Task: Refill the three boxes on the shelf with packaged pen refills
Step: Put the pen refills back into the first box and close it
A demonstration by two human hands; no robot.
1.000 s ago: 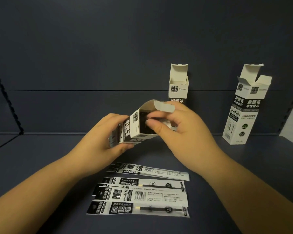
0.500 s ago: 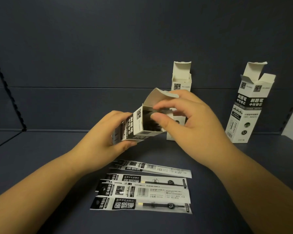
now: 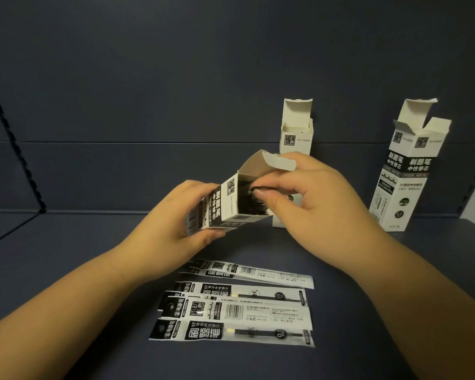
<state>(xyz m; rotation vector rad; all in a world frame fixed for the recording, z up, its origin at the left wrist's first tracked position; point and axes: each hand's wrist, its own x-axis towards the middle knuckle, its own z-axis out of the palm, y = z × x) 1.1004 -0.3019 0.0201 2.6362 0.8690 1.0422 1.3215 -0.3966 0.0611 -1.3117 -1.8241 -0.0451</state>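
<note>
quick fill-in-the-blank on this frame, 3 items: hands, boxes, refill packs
1. The left hand grips a tilted box whose top flap is ____.
2. The right hand has its fingertips at that box's ____.
3. ____ other boxes stand upright at the back of the shelf.

Missing words: open; mouth; two

The right hand (image 3: 310, 204) hides the bottom half of the tall white cardboard box (image 3: 296, 133) behind it. Its fingertips (image 3: 261, 192) vanish inside the tilted black-and-white box (image 3: 225, 207).
</note>
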